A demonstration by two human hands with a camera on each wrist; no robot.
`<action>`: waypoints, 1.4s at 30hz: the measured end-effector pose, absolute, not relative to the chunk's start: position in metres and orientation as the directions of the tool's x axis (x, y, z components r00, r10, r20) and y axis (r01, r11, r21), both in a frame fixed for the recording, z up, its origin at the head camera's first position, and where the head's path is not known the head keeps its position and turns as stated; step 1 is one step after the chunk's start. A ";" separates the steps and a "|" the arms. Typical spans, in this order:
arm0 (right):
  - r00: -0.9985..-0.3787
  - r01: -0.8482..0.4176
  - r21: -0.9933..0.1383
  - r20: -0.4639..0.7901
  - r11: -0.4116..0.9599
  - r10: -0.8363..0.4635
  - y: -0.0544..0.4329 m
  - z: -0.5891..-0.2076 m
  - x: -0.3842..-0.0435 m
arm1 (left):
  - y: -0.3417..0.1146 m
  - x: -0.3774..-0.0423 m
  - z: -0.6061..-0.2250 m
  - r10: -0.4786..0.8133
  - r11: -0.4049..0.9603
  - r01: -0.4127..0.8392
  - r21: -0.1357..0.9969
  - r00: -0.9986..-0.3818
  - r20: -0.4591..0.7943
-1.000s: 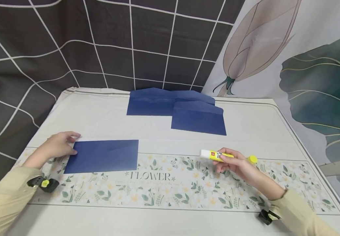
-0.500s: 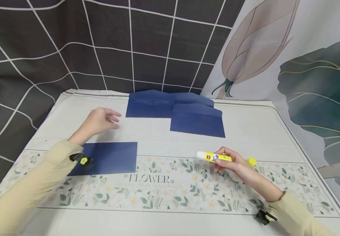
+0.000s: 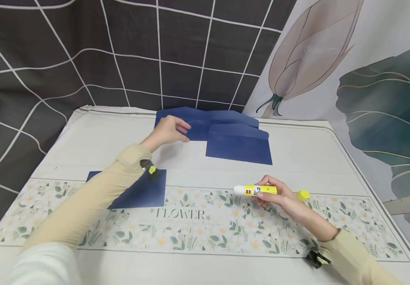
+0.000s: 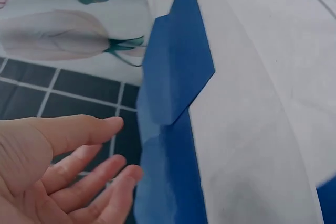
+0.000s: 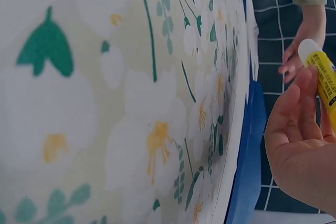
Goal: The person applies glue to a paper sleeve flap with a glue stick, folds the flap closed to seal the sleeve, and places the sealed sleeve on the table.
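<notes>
My left hand [image 3: 169, 130] hovers with loosely bent fingers over the left one of the dark blue envelopes [image 3: 200, 118] at the table's back; nothing is in it. In the left wrist view, the thumb and fingers stand apart, beside the overlapping envelopes [image 4: 191, 51]. A front envelope [image 3: 238, 148] with its flap raised overlaps those behind. My right hand [image 3: 284, 198] pinches a yellow glue stick [image 3: 249, 190], its white end pointing left. Just behind that hand sits a yellow cap [image 3: 303, 194]. Another blue envelope [image 3: 156, 194] lies flat at left, partly hidden by my left forearm.
A pale tablecloth [image 3: 308, 150] with a printed flower band [image 3: 205, 237] covers the table. Behind its back edge hangs a dark cloth [image 3: 133, 35] with white grid lines. A white curtain [image 3: 386, 23] with leaf prints hangs at right.
My left hand has left the flat envelope at left and moved right and back to the envelopes at the table's rear. The right hand keeps the glue stick, shifting slightly left.
</notes>
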State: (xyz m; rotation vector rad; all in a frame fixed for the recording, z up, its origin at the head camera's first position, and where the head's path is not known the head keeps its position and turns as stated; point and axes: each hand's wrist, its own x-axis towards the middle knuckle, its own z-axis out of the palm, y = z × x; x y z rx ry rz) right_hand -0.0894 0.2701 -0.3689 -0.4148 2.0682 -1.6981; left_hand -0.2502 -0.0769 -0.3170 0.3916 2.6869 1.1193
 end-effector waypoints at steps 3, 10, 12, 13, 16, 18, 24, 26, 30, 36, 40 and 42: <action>-0.864 0.038 -0.978 -0.136 0.207 -0.484 0.271 -0.369 -0.092 | -0.059 -0.261 -0.323 0.334 0.671 0.196 0.715 -0.941 -0.054; -0.844 0.031 -0.986 -0.113 0.161 -0.524 0.266 -0.370 -0.092 | -0.031 -0.282 -0.341 0.366 0.624 0.231 0.747 -0.931 -0.018; -0.844 0.028 -0.987 -0.108 0.158 -0.526 0.264 -0.371 -0.093 | -0.025 -0.288 -0.343 0.360 0.614 0.221 0.757 -0.933 -0.020; -0.845 0.026 -0.987 -0.106 0.158 -0.523 0.264 -0.371 -0.093 | -0.021 -0.290 -0.344 0.355 0.607 0.214 0.765 -0.935 -0.021; -0.852 0.020 -0.986 -0.103 0.164 -0.513 0.264 -0.372 -0.094 | -0.010 -0.298 -0.345 0.337 0.588 0.190 0.786 -0.941 -0.025; -0.852 0.018 -0.986 -0.103 0.167 -0.513 0.264 -0.373 -0.094 | -0.003 -0.302 -0.344 0.330 0.573 0.176 0.800 -0.944 -0.028; -0.838 0.025 -0.986 -0.112 0.167 -0.534 0.265 -0.376 -0.094 | 0.009 -0.309 -0.347 0.301 0.598 0.151 0.787 -0.952 -0.047; -0.838 0.027 -0.986 -0.113 0.167 -0.533 0.265 -0.377 -0.093 | 0.010 -0.311 -0.351 0.287 0.618 0.146 0.773 -0.957 -0.049; -0.841 0.031 -0.985 -0.117 0.168 -0.529 0.265 -0.378 -0.091 | 0.010 -0.315 -0.358 0.256 0.649 0.132 0.749 -0.965 -0.052; -0.837 0.042 -0.982 -0.134 0.182 -0.531 0.265 -0.380 -0.089 | 0.007 -0.319 -0.364 0.213 0.694 0.096 0.713 -0.974 -0.076; -0.841 0.045 -0.983 -0.133 0.178 -0.525 0.266 -0.381 -0.089 | 0.009 -0.322 -0.367 0.217 0.719 0.099 0.688 -0.972 -0.088; -0.841 0.045 -0.984 -0.131 0.175 -0.525 0.267 -0.381 -0.089 | 0.010 -0.323 -0.368 0.223 0.732 0.108 0.673 -0.971 -0.086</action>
